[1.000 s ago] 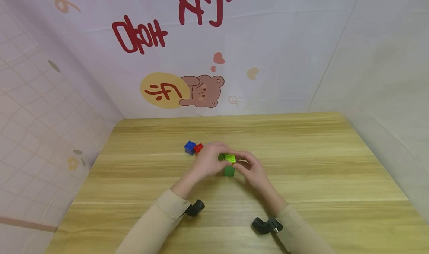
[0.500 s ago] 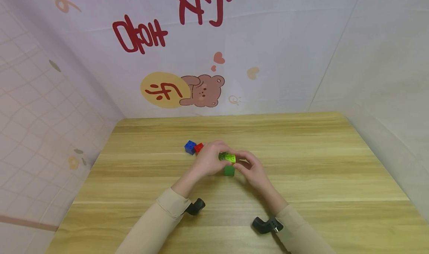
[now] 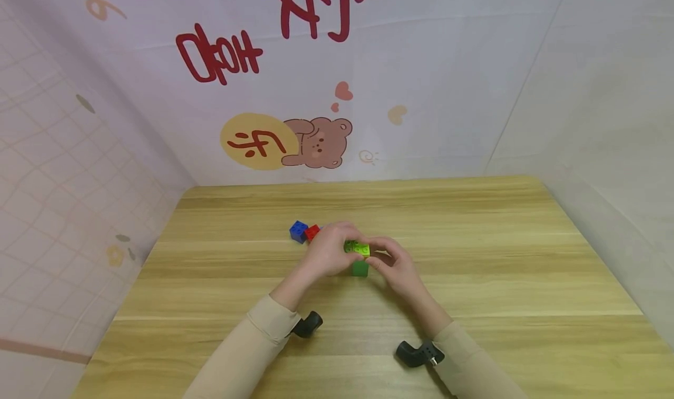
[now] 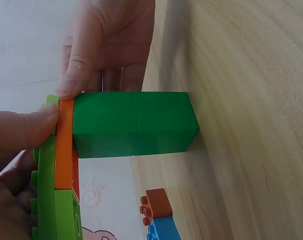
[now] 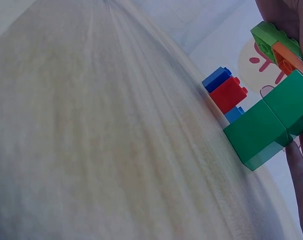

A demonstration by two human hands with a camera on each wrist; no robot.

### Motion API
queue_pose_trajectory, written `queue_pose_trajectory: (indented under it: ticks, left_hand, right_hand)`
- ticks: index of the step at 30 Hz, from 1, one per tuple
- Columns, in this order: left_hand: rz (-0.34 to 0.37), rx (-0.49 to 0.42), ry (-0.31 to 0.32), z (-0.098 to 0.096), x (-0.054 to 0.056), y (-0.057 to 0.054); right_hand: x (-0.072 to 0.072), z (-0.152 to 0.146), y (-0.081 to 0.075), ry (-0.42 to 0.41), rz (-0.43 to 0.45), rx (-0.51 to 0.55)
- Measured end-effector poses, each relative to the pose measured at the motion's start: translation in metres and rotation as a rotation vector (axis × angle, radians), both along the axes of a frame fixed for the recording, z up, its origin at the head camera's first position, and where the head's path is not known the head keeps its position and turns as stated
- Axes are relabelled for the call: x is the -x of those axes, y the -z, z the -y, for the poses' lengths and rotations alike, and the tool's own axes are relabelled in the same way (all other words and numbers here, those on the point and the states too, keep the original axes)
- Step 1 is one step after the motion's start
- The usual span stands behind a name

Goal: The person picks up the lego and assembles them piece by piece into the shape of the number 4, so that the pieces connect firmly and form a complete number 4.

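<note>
Two dark green toy building bricks stand stacked on the table. Across their top lie a thin orange brick and a long lime green brick with studs. Another lime brick sits under the overhanging end. My left hand holds the lime brick from the left, its thumb pressed at the orange edge. From the right, my right hand grips the top layers, thumb at the orange and lime seam. In the right wrist view, its fingers show beside the green bricks.
Behind my left hand, a dark blue brick and a red brick lie close together. A lighter blue brick is beside them. The wooden table meets a printed cloth backdrop at its far edge.
Both hands keep their grip on the stack. The lime brick shifts only very slightly between the fingers; the loose bricks stay put.
</note>
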State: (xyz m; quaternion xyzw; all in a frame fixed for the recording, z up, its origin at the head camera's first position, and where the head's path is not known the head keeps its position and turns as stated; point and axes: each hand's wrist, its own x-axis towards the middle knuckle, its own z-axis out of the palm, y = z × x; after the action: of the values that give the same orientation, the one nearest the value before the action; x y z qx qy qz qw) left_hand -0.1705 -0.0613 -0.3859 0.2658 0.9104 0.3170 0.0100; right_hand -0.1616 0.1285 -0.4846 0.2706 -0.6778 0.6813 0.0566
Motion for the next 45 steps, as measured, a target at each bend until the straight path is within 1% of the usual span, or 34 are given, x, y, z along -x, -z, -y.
queue_pose_trajectory:
  ticks: [4, 5, 10, 15, 17, 19, 24, 28, 35, 40, 45]
  left_hand:
    - [0.002, 0.015, -0.005, 0.000, 0.001, -0.001]
    - [0.001, 0.021, -0.006, -0.001, 0.001, -0.001]
    - [-0.006, 0.054, -0.013, -0.002, 0.001, -0.001]
    - [-0.031, 0.046, -0.011, -0.003, 0.001, 0.001]
    - [-0.044, 0.040, -0.006, -0.002, 0.001, 0.002]
    - [-0.055, 0.039, -0.001, -0.002, 0.001, 0.002]
    - [-0.056, 0.032, 0.004, -0.001, 0.000, 0.004]
    - [-0.058, 0.036, 0.006, -0.001, -0.001, 0.005]
    - [-0.067, 0.054, 0.024, -0.001, -0.003, 0.005]
    - [-0.065, 0.034, 0.021, 0.001, -0.006, 0.004]
    - [-0.084, -0.043, 0.030, 0.006, -0.008, 0.007]
  right_hand:
    - [0.000, 0.000, -0.001, -0.003, 0.000, 0.006]
    - [0.002, 0.000, 0.002, -0.006, -0.004, 0.010]
    - [0.003, 0.000, 0.003, 0.000, 0.006, 0.009]
    - [0.002, 0.000, 0.003, 0.016, 0.002, -0.003]
    - [0.001, 0.000, 0.001, 0.019, 0.003, -0.003]
    - [-0.002, 0.001, -0.005, 0.021, 0.004, -0.004]
    - [-0.010, 0.003, -0.019, 0.030, 0.001, -0.019]
    - [-0.012, 0.003, -0.022, 0.031, 0.007, -0.025]
    - [-0.014, 0.002, -0.023, 0.055, 0.030, -0.027]
    - [-0.015, 0.003, -0.024, 0.046, 0.018, -0.027]
    - [-0.014, 0.005, -0.025, 0.035, -0.002, -0.035]
